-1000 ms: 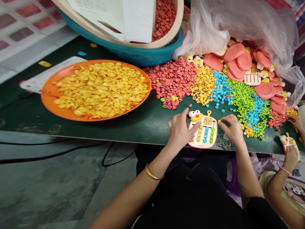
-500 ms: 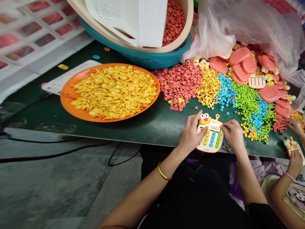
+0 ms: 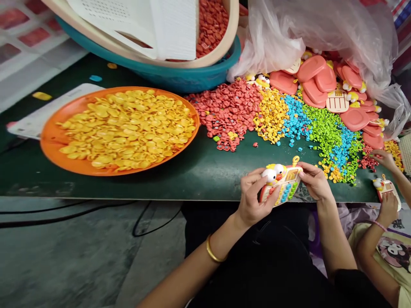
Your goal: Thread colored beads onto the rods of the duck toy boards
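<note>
Both hands hold a small pink toy calculator [image 3: 282, 184] with a yellow duck head and coloured buttons, lifted and tilted above the near edge of the dark green table [image 3: 199, 167]. My left hand [image 3: 252, 196] grips its left side. My right hand [image 3: 316, 182] holds its right edge. Just beyond lie heaps of small red buttons [image 3: 229, 109], yellow buttons [image 3: 272, 113], blue buttons [image 3: 297, 117] and green buttons [image 3: 324, 128].
An orange tray [image 3: 51, 145] of yellow discs sits at the left. A teal basin [image 3: 192, 77] holds a beige bowl of red discs at the back. Pink toy shells [image 3: 324, 81] spill from a plastic bag. Another person's hands [image 3: 387, 201] hold a similar toy at the right.
The toy calculator lay flat on the table with my hands on it; now both hands have lifted and tilted it off the surface. The camera view shifted slightly.
</note>
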The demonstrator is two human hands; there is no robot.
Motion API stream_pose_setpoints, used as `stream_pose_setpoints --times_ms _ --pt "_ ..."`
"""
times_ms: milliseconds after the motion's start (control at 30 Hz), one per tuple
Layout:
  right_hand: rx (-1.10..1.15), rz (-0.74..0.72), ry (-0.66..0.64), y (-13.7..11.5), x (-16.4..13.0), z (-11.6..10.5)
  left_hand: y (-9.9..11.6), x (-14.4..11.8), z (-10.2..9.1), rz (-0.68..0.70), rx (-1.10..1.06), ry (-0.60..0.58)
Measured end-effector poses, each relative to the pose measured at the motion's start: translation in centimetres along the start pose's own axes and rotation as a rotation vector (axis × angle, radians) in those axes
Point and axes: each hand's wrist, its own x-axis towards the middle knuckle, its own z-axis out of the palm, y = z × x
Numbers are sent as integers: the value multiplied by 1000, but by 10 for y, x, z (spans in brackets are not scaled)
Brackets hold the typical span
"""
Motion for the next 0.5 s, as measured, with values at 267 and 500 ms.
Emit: stream_pose_setpoints --times_ms 267,500 --pt "34 -145 131 14 -8 10 6 -9 4 45 -60 15" --pt "38 48 191 28 -73 -37 26 20 13 -346 -341 -557"
